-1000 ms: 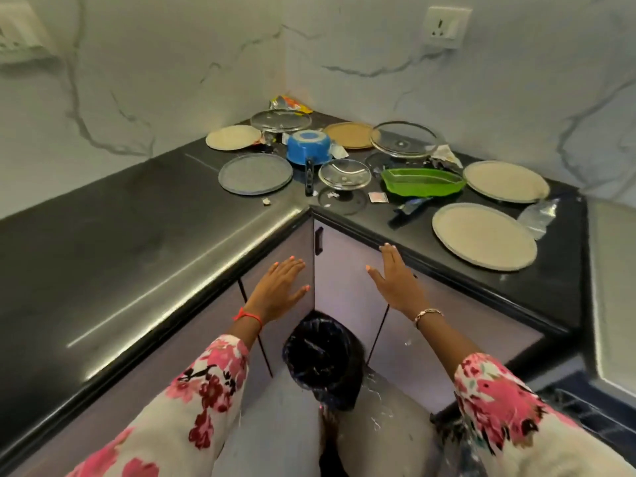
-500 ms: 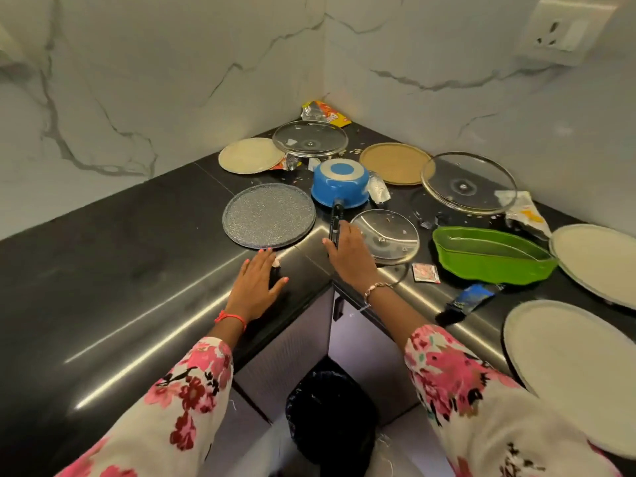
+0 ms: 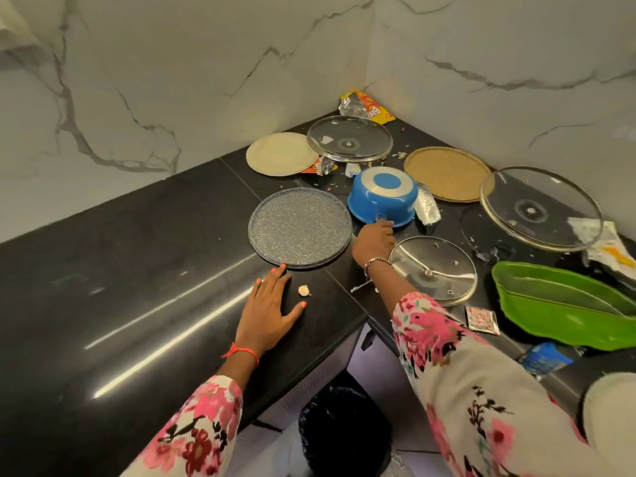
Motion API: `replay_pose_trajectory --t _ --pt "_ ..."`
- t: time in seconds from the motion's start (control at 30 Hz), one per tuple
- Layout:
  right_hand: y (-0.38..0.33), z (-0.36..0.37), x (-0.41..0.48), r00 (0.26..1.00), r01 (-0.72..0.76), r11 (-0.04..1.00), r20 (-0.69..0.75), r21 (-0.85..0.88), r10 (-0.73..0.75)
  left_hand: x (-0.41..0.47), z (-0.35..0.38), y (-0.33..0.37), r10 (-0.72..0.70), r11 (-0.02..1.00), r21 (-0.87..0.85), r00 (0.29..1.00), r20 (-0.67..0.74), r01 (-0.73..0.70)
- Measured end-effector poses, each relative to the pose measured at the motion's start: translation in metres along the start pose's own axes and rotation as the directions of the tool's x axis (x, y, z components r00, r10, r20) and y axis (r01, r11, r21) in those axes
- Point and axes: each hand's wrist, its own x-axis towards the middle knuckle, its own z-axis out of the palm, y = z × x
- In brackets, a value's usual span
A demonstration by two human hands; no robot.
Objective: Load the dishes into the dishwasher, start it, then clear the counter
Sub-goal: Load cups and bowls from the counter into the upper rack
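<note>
The upturned blue metal saucepan (image 3: 382,197) is gripped at its near side by the curled right hand (image 3: 373,242), while the left hand (image 3: 272,311) is laid spread on the black surface (image 3: 137,270).

Black corner counter (image 3: 137,270) strewn with speckled grey plate (image 3: 300,228), upturned blue pan (image 3: 382,197), glass lids (image 3: 349,139), beige plate (image 3: 282,153), tan plate (image 3: 447,173), green leaf-shaped tray (image 3: 564,304) and torn wrappers (image 3: 364,106).

We had one view only, from a camera worn on the head. It faced forward and steeply down into the corner of the marble walls (image 3: 206,63), close above the black tabletop (image 3: 120,270).
</note>
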Motion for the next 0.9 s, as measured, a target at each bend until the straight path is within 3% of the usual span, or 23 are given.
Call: replay_pose_trajectory --t 0.13,0.27,0.43,0.73,0.9 --pt "0.011 -0.003 0.014 0.999 0.013 0.999 0.04 -0.034 -0.011 -0.004 0.002 0.006 -0.001 1.0 0.005 1.0 -0.008 0.001" --pt "-0.003 -0.002 0.022 0.994 -0.008 0.984 0.109 0.176 -0.011 0.006 -0.001 -0.01 -0.008 1.0 -0.007 1.0 0.002 0.008" --pt "-0.006 -0.011 0.021 0.986 -0.151 0.867 0.134 0.475 0.098 0.006 0.0 -0.008 -0.019 1.0 -0.021 1.0 0.013 0.019" --pt "0.015 -0.018 -0.017 0.999 -0.04 0.776 0.049 0.629 0.011 0.007 -0.007 -0.002 -0.041 0.999 -0.004 0.996 0.077 0.041" --pt "0.047 -0.024 -0.062 0.993 0.015 0.741 0.075 0.671 -0.088 -0.005 -0.012 0.007 -0.053 0.998 0.044 0.99 0.131 0.048"
